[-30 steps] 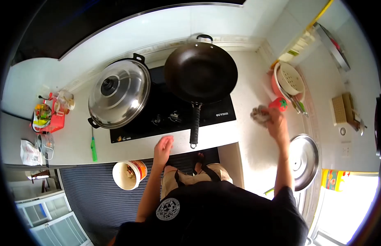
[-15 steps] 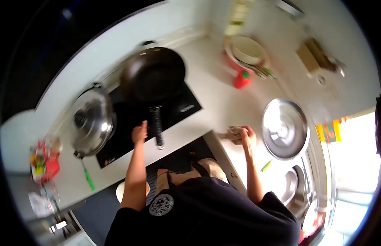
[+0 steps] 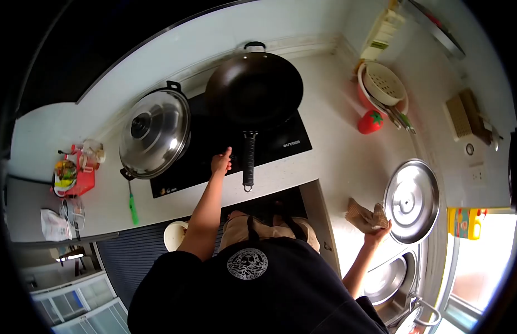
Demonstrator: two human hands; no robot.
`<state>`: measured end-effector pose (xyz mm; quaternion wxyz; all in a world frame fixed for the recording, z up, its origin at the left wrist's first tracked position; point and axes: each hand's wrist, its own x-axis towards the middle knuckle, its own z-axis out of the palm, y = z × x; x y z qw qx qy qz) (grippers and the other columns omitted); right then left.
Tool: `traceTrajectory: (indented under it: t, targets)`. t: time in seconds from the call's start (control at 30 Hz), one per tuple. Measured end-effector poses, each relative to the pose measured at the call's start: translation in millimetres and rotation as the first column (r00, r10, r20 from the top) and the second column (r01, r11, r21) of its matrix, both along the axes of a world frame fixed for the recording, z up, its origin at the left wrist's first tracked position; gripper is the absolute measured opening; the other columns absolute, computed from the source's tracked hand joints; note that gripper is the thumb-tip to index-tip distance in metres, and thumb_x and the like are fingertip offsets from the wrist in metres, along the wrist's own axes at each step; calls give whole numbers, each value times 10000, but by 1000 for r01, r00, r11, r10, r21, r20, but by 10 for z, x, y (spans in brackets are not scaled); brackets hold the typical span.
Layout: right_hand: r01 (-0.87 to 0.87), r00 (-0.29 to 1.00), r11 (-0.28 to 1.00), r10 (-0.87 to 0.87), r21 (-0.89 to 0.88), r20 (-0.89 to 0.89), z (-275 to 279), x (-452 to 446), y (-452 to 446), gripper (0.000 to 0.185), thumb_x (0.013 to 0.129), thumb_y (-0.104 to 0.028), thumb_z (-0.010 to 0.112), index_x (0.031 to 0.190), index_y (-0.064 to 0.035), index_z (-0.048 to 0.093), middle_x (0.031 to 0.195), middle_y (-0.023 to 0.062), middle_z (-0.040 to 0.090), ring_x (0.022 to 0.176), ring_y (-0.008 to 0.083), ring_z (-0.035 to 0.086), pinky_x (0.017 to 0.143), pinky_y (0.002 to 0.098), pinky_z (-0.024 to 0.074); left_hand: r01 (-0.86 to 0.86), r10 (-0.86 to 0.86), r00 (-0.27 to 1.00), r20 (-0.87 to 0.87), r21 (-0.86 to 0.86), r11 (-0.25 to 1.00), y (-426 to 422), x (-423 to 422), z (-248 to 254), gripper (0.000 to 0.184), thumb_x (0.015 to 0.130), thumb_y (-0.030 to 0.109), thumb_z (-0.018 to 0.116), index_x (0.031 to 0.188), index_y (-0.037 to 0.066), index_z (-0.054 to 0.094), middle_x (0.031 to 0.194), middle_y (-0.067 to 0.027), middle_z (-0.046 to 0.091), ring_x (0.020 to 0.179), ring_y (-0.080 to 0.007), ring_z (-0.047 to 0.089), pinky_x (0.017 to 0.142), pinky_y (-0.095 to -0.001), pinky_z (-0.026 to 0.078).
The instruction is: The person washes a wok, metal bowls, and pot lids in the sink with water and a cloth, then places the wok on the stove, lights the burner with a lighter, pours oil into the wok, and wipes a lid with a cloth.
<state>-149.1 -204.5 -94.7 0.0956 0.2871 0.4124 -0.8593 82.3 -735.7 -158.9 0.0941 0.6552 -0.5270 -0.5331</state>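
Note:
My left hand (image 3: pixel 222 162) is at the front of the black cooktop (image 3: pixel 183 181), fingers curled and thumb raised. A small dark thing shows by its fingertips; I cannot make it out. Just right of this hand is the black wrapped handle of a dark wok (image 3: pixel 253 92) on the cooktop. To the left stands a pan under a domed steel lid (image 3: pixel 155 131). My right hand (image 3: pixel 379 234) holds a crumpled brown cloth (image 3: pixel 361 217) over the right-hand counter. Close beside that hand lies a round, shiny steel dish or lid (image 3: pixel 412 195).
A red tomato-shaped object (image 3: pixel 371 122) sits before a cream colander (image 3: pixel 384 83) at the back corner. The sink (image 3: pixel 412 273) with a steel bowl (image 3: pixel 385 280) is at lower right. A green-handled tool (image 3: pixel 133 209) lies on the left counter. Below is a pale bin (image 3: pixel 172 236).
The view has shifted, so most things appear farther right. My right hand has moved nearer my body with the cloth, which hangs more spread out. My left hand stays at the cooktop's front.

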Motion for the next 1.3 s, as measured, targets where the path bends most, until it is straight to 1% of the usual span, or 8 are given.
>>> traceTrajectory:
  t: [0.13, 0.23, 0.33, 0.53, 0.67, 1.0, 1.13, 1.3]
  targets:
    - [88, 996, 994, -88, 62, -10, 108, -64, 59, 412, 795, -338, 498, 1054, -19, 531, 1032, 131, 574, 950, 274, 562, 835, 404, 476, 168, -168, 986, 11, -27, 985, 228, 231, 237, 451, 760, 479, 607, 663, 47, 523, 546, -36, 537, 438, -131, 517, 388, -244, 367]
    - [86, 994, 988, -77, 129, -73, 172, 26, 171, 301, 780, -302, 514, 915, -38, 562, 926, 90, 592, 860, 234, 582, 755, 367, 493, 136, -140, 990, 30, -509, 850, 392, 471, 222, 356, 810, 360, 591, 718, 20, 541, 587, -36, 548, 502, -106, 519, 437, -229, 366]
    - [33, 994, 981, -12, 192, -111, 630, 206, -36, 223, 773, -291, 521, 786, -69, 543, 775, 58, 566, 723, 205, 578, 650, 335, 492, 103, -222, 966, -131, -593, 798, 735, 435, 1147, 279, 842, 267, 571, 770, -1, 542, 598, -18, 535, 527, -67, 475, 462, -206, 349]
    - [-202, 966, 964, 225, 174, -125, 1037, 177, -200, 272, 749, -236, 534, 886, -2, 549, 818, 76, 580, 744, 223, 583, 668, 346, 485, 463, -624, 585, -517, -419, 781, 1389, -92, 1887, 157, 888, 199, 503, 882, 49, 552, 703, 4, 545, 571, -46, 495, 478, -164, 387]
    - [-455, 826, 780, 550, 429, -123, 1212, -50, -456, 338, 702, -244, 526, 854, 54, 574, 750, 142, 599, 703, 249, 573, 700, 331, 468, 683, -522, 335, -785, -180, 708, 1702, -647, 2273, 239, 920, 206, 447, 1083, 44, 511, 703, -18, 545, 504, -60, 426, 451, -210, 358]
    - [-841, 530, 450, 796, 299, 293, 1563, -76, -1536, 412, 648, -334, 539, 878, 7, 562, 728, 119, 578, 607, 234, 537, 569, 306, 443, 480, -167, 531, -831, 132, 867, 1724, -749, 1799, 333, 895, 201, 489, 1171, 16, 476, 763, -60, 566, 545, -125, 520, 520, -263, 449]
    - [-909, 381, 287, 866, 301, 324, 1456, -72, -1923, 447, 694, -327, 537, 953, 35, 575, 830, 117, 605, 733, 190, 542, 669, 283, 433, 361, -108, 595, -796, 145, 921, 1571, -379, 1798, 334, 892, 198, 492, 1167, 9, 478, 772, -65, 567, 552, -131, 527, 530, -265, 457]
    - [-889, -12, 47, 992, 455, -126, 1351, -194, -2214, 556, 892, -485, 378, 761, -3, 623, 584, 30, 516, 540, 102, 454, 521, 227, 349, 139, 16, 684, -729, 152, 979, 1425, 430, 1823, 335, 889, 193, 495, 1163, 1, 479, 782, -71, 570, 562, -139, 536, 543, -268, 467]
